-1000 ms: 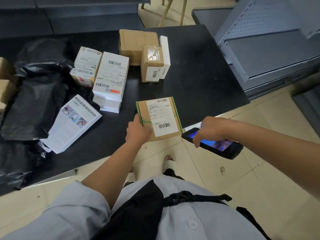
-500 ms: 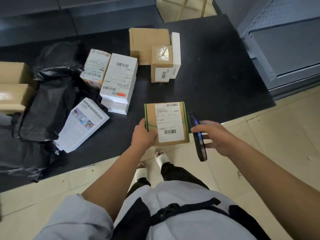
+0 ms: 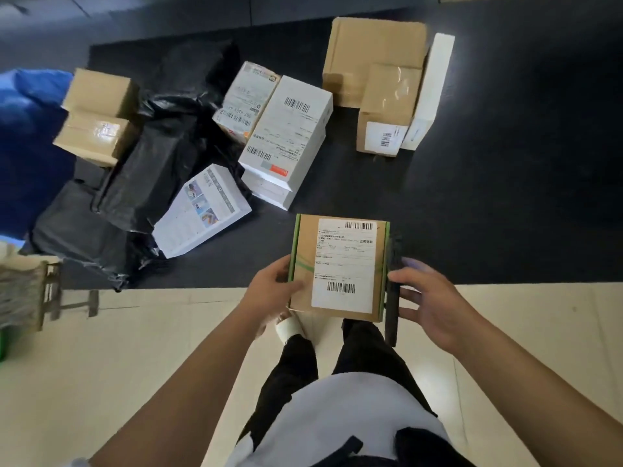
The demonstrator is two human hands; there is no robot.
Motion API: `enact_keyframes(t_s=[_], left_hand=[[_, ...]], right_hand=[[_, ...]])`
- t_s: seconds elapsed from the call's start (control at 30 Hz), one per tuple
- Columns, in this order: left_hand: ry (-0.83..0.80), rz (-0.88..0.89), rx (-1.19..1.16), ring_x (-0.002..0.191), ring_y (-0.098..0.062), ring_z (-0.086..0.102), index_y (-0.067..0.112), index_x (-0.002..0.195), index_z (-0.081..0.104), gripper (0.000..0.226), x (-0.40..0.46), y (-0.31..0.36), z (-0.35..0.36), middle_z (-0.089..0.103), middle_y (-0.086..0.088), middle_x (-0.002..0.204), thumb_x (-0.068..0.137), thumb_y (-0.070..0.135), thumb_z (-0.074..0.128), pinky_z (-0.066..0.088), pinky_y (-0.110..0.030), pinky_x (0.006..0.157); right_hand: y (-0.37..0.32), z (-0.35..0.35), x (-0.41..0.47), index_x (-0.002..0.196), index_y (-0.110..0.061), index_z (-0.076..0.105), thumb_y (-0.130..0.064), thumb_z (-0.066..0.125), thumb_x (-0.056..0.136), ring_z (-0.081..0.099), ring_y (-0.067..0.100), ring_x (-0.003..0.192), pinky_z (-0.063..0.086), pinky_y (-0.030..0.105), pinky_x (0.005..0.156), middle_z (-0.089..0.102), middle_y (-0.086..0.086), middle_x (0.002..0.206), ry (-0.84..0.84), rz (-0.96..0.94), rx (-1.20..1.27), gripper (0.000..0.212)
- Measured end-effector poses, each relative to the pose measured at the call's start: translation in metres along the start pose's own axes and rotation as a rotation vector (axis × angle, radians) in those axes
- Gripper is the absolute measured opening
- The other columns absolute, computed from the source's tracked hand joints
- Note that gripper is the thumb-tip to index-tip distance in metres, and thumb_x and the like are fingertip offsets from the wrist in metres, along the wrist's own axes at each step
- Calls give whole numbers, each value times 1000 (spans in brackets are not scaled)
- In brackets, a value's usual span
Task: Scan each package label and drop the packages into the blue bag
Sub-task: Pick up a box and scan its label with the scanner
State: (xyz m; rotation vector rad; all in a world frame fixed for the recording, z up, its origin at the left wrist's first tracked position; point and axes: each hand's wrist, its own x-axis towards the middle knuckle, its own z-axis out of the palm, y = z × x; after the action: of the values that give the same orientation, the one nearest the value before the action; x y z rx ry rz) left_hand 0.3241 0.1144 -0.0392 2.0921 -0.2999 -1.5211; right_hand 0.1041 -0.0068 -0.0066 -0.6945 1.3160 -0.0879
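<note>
Scanner [image 3: 392, 291], gripped in the right hand [image 3: 435, 306], has swung edge-on against the box [image 3: 338, 267] the left hand [image 3: 271, 291] grips above the table [image 3: 505, 214] edge; blue bag [image 3: 23, 129] waits far left.

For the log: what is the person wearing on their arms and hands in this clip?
Both forearms are bare. The left hand and right hand have no gloves, and no watch or rings show. A light grey-blue sleeve edge appears at the left upper arm only.
</note>
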Motion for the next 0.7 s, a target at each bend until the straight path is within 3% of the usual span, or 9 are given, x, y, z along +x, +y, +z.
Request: enact_keyframes(t_s=[0.1,0.17,0.27,0.4,0.53,0.7], left_hand=[[45,9,-107,108,-8,67,39,133,64,44,-15,-12,-22,74,13,114,98,12,63,53,-36,94],[49,37,-173,115,-15,67,38,133,65,43,-31,-21,-40,75,10,116,98,12,62,50,-44,105],[36,126,-269,117,-16,67,35,135,64,41,-61,-34,-66,74,5,121,100,13,60,50,-39,103],[5,237,-364,116,-13,67,33,137,60,43,-101,-59,-108,73,3,124,102,9,53,50,-27,92],[28,299,-452,119,-17,66,27,142,57,49,-137,-111,-166,71,-3,127,98,6,60,50,-31,99],[95,360,-630,124,-27,64,25,140,59,55,-182,-197,-237,70,-12,129,89,7,68,46,-40,109]], right_hand=[[-6,12,-6,111,-29,68,-13,62,97,66,22,106,54,42,84,75,2,107,-65,-25,-60,22],[-10,23,-10,124,-24,67,-15,62,97,66,25,112,54,49,94,74,4,113,-110,-53,-101,29],[-14,41,-23,131,-24,65,-18,65,95,64,27,117,51,55,102,72,5,121,-178,-103,-144,36],[-12,81,-48,130,-25,66,-23,71,88,66,27,113,54,51,94,74,5,118,-249,-195,-204,42],[7,147,-82,125,-21,69,-12,59,95,67,23,103,51,45,86,76,6,112,-307,-251,-256,33],[50,243,-128,113,-23,75,-13,65,84,67,23,99,51,46,88,76,10,114,-398,-304,-347,32]])
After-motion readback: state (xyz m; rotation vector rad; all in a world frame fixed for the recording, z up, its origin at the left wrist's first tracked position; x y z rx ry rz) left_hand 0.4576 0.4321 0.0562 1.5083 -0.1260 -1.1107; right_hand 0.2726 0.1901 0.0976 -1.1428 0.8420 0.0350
